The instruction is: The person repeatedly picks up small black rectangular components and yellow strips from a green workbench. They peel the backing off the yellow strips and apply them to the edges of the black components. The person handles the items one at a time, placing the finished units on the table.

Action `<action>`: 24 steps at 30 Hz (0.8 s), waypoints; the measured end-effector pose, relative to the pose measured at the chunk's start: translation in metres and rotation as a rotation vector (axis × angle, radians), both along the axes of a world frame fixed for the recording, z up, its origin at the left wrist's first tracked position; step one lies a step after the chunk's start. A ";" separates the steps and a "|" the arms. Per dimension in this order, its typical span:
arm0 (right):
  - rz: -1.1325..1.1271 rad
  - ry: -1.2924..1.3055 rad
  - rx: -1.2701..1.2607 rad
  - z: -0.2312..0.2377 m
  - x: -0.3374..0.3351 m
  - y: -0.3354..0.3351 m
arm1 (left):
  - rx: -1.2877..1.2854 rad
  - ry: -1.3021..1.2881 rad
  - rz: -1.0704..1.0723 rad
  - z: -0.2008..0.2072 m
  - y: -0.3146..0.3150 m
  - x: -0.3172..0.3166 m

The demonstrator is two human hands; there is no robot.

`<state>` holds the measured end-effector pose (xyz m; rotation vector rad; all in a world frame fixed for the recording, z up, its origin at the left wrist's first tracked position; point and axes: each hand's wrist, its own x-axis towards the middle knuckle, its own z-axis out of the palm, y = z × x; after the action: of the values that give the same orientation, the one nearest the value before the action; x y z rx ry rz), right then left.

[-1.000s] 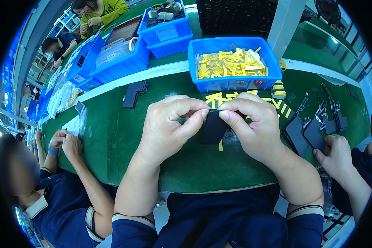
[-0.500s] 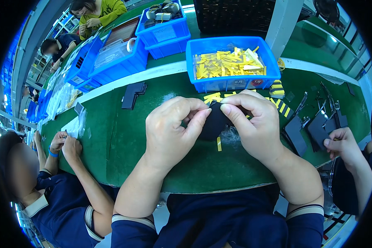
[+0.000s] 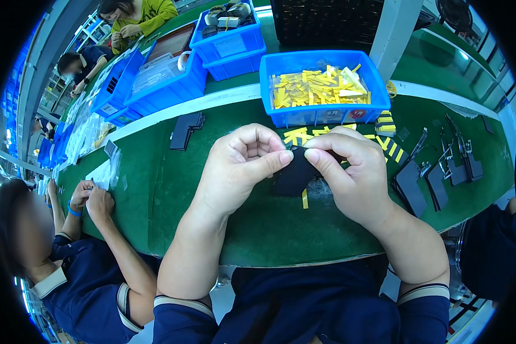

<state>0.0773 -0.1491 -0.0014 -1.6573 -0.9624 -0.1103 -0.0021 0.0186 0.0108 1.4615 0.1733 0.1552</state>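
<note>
A black flat part (image 3: 295, 175) is held between my two hands over the green table. My right hand (image 3: 352, 172) pinches its upper right edge between thumb and bent forefinger. At its upper left corner is the thumb tip of my left hand (image 3: 235, 166), with the forefinger curled close to it; the exact contact there is too small to make out. A yellow strip (image 3: 305, 199) shows just below the part's lower edge. Behind my fingers lie several yellow strips (image 3: 297, 136), partly hidden by my hands.
A blue bin (image 3: 327, 118) of yellow strips stands beyond my hands. Dark flat parts (image 3: 410, 183) with cables lie at the right, another dark part (image 3: 184, 132) at the left. More blue bins (image 3: 166, 92) stand far left. A co-worker (image 3: 86, 275) sits at my left.
My left thumb has straightened and its fingers have loosened at the black part's corner. My right hand has hardly moved. At the right, another person's hand has withdrawn from the dark parts.
</note>
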 end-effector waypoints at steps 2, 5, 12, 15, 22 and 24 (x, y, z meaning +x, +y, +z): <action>0.014 0.022 0.005 0.001 0.000 0.000 | -0.011 -0.040 -0.012 0.000 0.001 0.000; 0.030 0.046 0.014 0.002 0.001 -0.001 | -0.019 -0.019 -0.046 0.000 0.002 0.000; 0.057 0.131 0.012 0.007 0.000 -0.003 | -0.008 -0.060 -0.069 -0.001 0.002 0.000; 0.049 0.099 0.008 0.006 0.001 -0.002 | -0.044 -0.079 -0.074 -0.003 0.001 0.001; 0.044 0.071 0.015 0.004 0.000 -0.002 | 0.049 -0.089 -0.067 -0.003 0.004 -0.001; 0.035 0.093 0.035 0.005 -0.001 -0.002 | 0.095 -0.076 -0.057 -0.001 0.003 -0.001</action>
<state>0.0763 -0.1512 0.0032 -1.5989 -0.9136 -0.0253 -0.0033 0.0218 0.0096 1.5511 0.0632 0.1749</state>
